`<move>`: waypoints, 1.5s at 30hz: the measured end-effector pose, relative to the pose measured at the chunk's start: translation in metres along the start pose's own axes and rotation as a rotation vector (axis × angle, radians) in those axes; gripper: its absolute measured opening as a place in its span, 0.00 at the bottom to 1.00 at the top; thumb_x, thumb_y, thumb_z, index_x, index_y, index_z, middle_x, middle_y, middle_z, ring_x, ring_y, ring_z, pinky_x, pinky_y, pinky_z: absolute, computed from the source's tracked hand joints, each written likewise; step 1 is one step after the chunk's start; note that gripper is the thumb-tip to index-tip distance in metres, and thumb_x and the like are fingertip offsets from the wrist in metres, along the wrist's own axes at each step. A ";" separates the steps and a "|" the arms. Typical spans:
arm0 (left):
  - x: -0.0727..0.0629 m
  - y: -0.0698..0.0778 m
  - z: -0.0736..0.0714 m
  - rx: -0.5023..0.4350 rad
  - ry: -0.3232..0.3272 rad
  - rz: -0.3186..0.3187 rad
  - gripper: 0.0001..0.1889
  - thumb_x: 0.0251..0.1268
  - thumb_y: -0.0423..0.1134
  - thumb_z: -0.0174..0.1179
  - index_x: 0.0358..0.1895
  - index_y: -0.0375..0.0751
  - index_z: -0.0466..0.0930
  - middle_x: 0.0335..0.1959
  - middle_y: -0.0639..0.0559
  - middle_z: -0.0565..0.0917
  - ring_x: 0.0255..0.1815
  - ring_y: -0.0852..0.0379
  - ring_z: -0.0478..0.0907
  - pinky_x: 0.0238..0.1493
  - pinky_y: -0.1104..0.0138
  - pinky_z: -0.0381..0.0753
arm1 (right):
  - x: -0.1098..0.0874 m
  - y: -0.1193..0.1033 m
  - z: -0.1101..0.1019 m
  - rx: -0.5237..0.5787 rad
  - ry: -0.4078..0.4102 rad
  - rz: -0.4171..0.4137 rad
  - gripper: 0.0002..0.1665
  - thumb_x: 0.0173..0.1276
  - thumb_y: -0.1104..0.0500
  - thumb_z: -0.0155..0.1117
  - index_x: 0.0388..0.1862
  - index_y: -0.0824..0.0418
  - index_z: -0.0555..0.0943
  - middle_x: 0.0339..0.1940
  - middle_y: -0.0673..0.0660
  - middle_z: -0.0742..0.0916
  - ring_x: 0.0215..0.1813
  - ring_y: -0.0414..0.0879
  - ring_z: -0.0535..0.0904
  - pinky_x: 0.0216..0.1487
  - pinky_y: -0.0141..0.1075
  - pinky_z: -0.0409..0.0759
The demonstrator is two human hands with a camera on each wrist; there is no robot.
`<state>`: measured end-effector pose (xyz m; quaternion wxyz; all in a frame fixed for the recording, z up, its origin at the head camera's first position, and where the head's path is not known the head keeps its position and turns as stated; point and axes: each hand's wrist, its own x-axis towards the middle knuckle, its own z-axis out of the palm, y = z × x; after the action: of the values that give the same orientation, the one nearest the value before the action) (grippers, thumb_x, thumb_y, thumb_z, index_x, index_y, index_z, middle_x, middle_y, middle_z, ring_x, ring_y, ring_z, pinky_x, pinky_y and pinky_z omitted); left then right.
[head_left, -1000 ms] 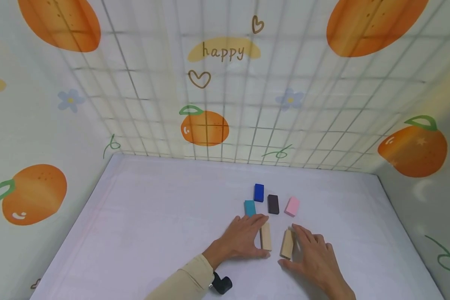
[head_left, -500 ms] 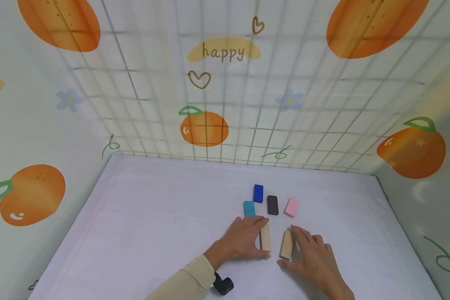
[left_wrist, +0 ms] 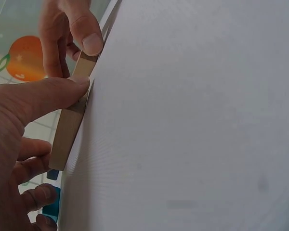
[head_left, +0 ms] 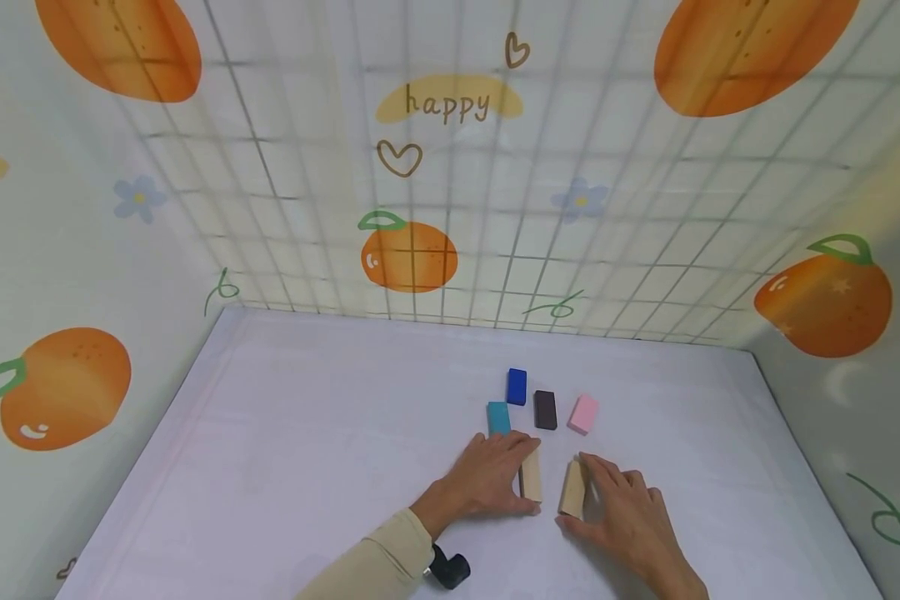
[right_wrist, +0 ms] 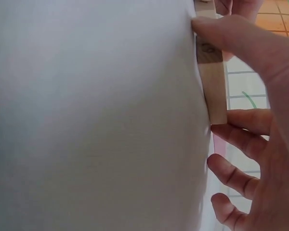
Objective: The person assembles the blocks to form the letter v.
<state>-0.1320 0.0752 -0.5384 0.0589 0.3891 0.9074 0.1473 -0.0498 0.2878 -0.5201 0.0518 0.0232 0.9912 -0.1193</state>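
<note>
Seen from above, a person's two bare hands each pinch a block near the middle of a smooth white worktop [head_left: 330, 417], somewhat closer to its right edge than its left. The left hand [head_left: 487, 475] holds a long, pale wooden block [head_left: 530, 479], with its thumb at the near end and its forefinger side at the far end; the other fingers spread loosely. The right hand [head_left: 633, 525] grips a second light tan wooden block [head_left: 573, 490] the same way, its last two fingers apart from the wood. Holding each block end to end probably leaves the facing long sides free and lets it be turned squarely. Both blocks appear to lie flat, near each other but not touching, their lengths running roughly towards the worktop's far edge. They are straight-edged bars with fine grain; one carries a dark swirl, perhaps a knot. Beyond them, towards the far edge, sit four small, smooth-looking, matt rectangular blocks: a royal blue block [head_left: 517, 387], a blackish-brown block [head_left: 545, 410], a slightly turned pink block [head_left: 583, 414] and a teal block [head_left: 498, 417], partly hidden by the left fingers; whether they touch it, I cannot tell. Their spacing suggests they are simply set aside within reach.
</note>
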 end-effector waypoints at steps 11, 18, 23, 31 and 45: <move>0.000 0.001 0.000 0.012 -0.009 -0.014 0.46 0.56 0.68 0.67 0.77 0.53 0.65 0.71 0.59 0.69 0.69 0.60 0.68 0.65 0.55 0.70 | 0.001 0.001 0.001 -0.010 0.004 -0.015 0.60 0.46 0.29 0.78 0.71 0.61 0.72 0.66 0.68 0.77 0.54 0.66 0.72 0.51 0.64 0.70; -0.001 0.001 -0.001 0.015 -0.010 -0.031 0.46 0.56 0.68 0.67 0.76 0.52 0.66 0.70 0.58 0.70 0.69 0.62 0.68 0.65 0.57 0.70 | 0.001 -0.001 -0.001 -0.017 -0.013 -0.011 0.59 0.47 0.29 0.78 0.71 0.61 0.73 0.66 0.68 0.77 0.54 0.65 0.72 0.52 0.64 0.70; -0.002 0.002 -0.001 0.010 -0.009 -0.035 0.45 0.56 0.68 0.67 0.76 0.52 0.67 0.69 0.59 0.71 0.68 0.62 0.68 0.65 0.58 0.70 | 0.001 -0.001 -0.001 -0.010 -0.016 -0.014 0.58 0.47 0.30 0.78 0.70 0.62 0.73 0.66 0.67 0.77 0.54 0.65 0.72 0.52 0.63 0.70; -0.001 -0.001 0.002 0.007 0.000 -0.026 0.45 0.56 0.69 0.67 0.75 0.52 0.68 0.67 0.59 0.71 0.64 0.63 0.70 0.57 0.64 0.71 | 0.002 -0.002 0.000 -0.009 -0.023 -0.004 0.58 0.47 0.30 0.79 0.70 0.61 0.73 0.66 0.67 0.77 0.54 0.65 0.72 0.53 0.63 0.70; -0.004 -0.002 -0.001 -0.033 0.009 -0.021 0.44 0.56 0.68 0.67 0.74 0.52 0.68 0.67 0.58 0.72 0.64 0.64 0.70 0.54 0.67 0.70 | 0.000 0.000 -0.001 -0.002 0.011 -0.037 0.57 0.48 0.30 0.77 0.69 0.62 0.74 0.64 0.67 0.78 0.53 0.66 0.72 0.49 0.64 0.69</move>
<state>-0.1308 0.0713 -0.5381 0.0626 0.3780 0.9091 0.1634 -0.0495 0.2881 -0.5188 0.0441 0.0053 0.9919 -0.1192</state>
